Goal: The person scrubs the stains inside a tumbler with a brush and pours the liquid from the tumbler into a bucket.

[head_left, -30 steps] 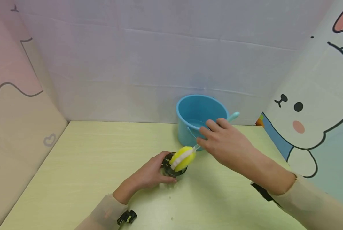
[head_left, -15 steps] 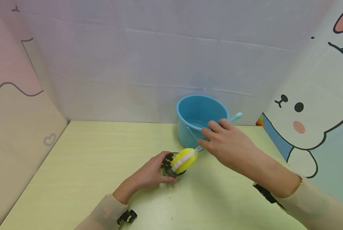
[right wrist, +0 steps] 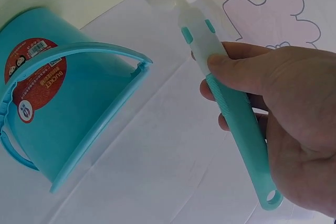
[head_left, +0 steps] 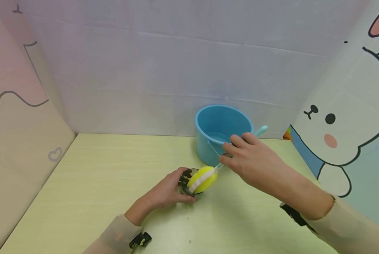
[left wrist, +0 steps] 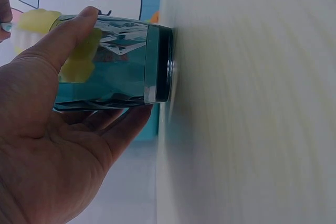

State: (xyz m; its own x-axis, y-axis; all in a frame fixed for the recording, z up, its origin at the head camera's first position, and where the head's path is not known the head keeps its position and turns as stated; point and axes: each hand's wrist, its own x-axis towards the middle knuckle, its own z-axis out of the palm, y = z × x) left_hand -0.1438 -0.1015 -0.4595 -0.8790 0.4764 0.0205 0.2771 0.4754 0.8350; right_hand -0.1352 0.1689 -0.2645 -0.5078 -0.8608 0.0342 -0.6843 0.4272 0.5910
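Note:
My left hand point(head_left: 168, 188) grips a dark, see-through glass point(left wrist: 123, 61) around its side, thumb on one side and fingers on the other. The glass stands on the table, its mouth up. My right hand point(head_left: 253, 165) holds a sponge bottle brush by its turquoise and white handle point(right wrist: 233, 108), thumb pressed along the grip. The brush's yellow and white sponge head point(head_left: 203, 180) is partly inside the glass mouth, tilted, with its upper part above the rim. Through the glass wall the lower end of the sponge point(left wrist: 81, 61) shows.
A blue bucket point(head_left: 205, 150) with a carrying handle and a red label point(right wrist: 37, 72) stands at the back of the table, just behind the brush. Small drops lie on the pale table point(head_left: 113, 165) in front of the glass. Printed cloth walls point(head_left: 144, 70) enclose the back and sides.
My right hand has shifted slightly right and toward me with the brush, and the sponge head sits a little lower at the glass mouth. My left hand and the glass stay in place.

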